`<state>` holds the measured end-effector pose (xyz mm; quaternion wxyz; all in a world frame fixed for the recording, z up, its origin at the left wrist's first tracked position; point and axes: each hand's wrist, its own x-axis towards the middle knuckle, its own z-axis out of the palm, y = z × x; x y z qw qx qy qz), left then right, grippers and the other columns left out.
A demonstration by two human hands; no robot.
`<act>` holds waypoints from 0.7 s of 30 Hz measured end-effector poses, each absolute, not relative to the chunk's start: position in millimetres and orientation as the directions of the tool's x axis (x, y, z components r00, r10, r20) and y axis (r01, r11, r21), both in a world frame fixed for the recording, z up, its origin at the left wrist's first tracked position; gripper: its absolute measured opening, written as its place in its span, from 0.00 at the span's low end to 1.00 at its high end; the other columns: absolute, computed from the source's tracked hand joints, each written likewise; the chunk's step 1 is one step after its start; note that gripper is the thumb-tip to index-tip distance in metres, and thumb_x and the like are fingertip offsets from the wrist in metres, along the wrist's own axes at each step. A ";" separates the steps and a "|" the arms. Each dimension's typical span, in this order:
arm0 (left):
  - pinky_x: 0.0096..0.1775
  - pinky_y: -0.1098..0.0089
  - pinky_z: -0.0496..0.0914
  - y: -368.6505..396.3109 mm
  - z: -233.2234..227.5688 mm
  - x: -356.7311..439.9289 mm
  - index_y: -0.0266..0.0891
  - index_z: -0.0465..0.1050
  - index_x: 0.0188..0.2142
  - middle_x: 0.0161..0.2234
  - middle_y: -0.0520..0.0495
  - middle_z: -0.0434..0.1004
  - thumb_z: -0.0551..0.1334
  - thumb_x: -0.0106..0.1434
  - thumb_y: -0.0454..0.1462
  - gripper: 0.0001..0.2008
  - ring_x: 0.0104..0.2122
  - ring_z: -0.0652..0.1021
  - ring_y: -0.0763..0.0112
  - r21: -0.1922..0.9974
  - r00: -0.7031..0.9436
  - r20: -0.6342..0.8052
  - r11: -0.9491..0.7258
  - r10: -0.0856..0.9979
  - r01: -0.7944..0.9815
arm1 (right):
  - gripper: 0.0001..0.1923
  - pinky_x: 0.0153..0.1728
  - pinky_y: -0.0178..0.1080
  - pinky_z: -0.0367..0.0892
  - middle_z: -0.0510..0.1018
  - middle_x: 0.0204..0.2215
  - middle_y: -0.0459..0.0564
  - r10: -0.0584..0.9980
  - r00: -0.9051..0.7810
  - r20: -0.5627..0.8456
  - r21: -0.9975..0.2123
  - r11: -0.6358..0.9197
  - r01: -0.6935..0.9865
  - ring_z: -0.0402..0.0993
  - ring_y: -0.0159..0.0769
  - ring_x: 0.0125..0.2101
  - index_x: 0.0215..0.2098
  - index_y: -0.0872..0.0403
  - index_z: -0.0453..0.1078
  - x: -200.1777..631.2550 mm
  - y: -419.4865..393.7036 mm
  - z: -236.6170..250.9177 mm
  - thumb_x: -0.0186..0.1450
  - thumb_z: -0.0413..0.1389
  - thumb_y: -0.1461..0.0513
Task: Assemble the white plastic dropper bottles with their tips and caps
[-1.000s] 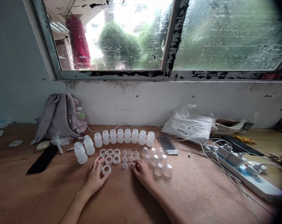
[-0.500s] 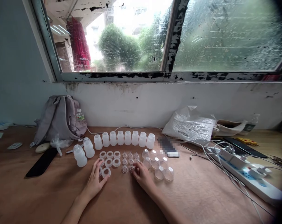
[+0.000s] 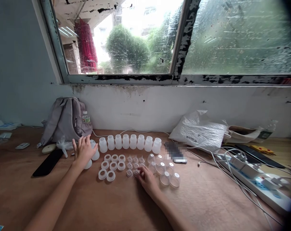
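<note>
Fingers of the left hand (image 3: 82, 150) spread loosely over a capped translucent white plastic bottle (image 3: 88, 164) left of the bottle row (image 3: 129, 142), not yet gripping; right hand (image 3: 147, 179) rests open on the bench (image 3: 126, 205) touching small clear valves (image 3: 135, 166). Rings (image 3: 111, 162) and domed caps (image 3: 163, 167) lie unassembled.

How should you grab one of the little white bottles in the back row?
Grip a white bottle around its round body, just under the narrower neck, coming from the front with the fingers wrapping both sides. It stands upright and open-topped, so a side grip should keep it level. Its neighbours stand close, so the end bottle is probably easiest. The left hand already rests on a nearer bottle.
</note>
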<state>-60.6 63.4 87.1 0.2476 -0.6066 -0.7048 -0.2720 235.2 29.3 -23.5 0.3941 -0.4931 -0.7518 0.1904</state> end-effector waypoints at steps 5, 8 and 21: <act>0.51 0.41 0.36 80.4 92.5 -70.8 0.34 0.70 0.32 0.34 0.35 0.73 0.56 0.53 0.45 0.15 0.46 0.65 0.49 0.058 -0.172 0.517 0.166 0.839 0.984 | 0.08 0.28 0.35 0.65 0.70 0.29 0.49 0.881 -0.207 0.426 -0.670 0.461 0.582 0.67 0.33 0.25 0.36 0.54 0.65 235.9 28.5 -23.6 0.59 0.48 0.63; 0.51 0.42 0.38 75.2 98.6 -63.8 0.38 0.70 0.31 0.33 0.39 0.73 0.56 0.53 0.45 0.14 0.44 0.67 0.51 0.127 -0.172 0.551 0.122 0.816 0.984 | 0.08 0.28 0.35 0.65 0.70 0.28 0.49 0.879 -0.202 0.432 -0.664 0.461 0.589 0.67 0.33 0.26 0.36 0.54 0.65 236.3 27.3 -21.7 0.60 0.48 0.63; 0.42 0.68 0.66 7.6 92.4 54.1 0.40 0.62 0.43 0.41 0.45 0.71 0.56 0.57 0.45 0.16 0.39 0.73 0.66 0.834 -0.240 0.541 -0.479 0.806 0.273 | 0.22 0.29 0.33 0.68 0.67 0.42 0.54 0.845 -0.233 0.481 -0.790 0.533 0.304 0.69 0.33 0.32 0.54 0.52 0.53 231.8 -3.0 14.1 0.62 0.47 0.59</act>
